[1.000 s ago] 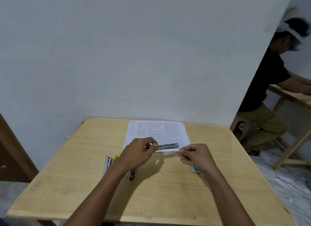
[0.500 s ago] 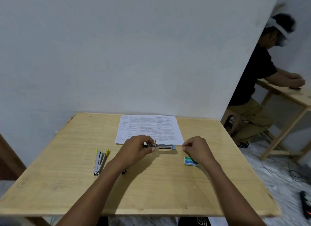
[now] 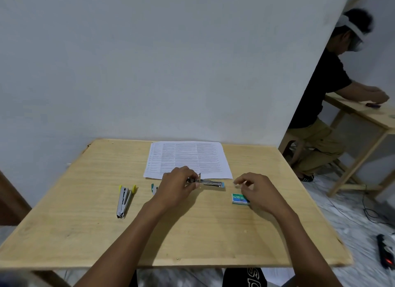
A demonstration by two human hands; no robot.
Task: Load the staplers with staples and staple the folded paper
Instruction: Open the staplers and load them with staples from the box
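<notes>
- The left hand [image 3: 177, 186] gripped the rear end of the blue stapler [image 3: 211, 183], fingers curled round it.
- The right hand [image 3: 257, 190] hovered nearby, fingers loosely curled; whether they pinched staples was unclear.
- The stapler lay on the table [image 3: 85, 233], metal channel showing, at the near edge of the paper [image 3: 188, 158], close to the staple box [image 3: 239, 198].

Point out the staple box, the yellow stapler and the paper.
staple box [image 3: 239, 198], head view, green top face.
yellow stapler [image 3: 122, 205], head view, metal body.
paper [image 3: 188, 156], head view, printed middle.
</notes>
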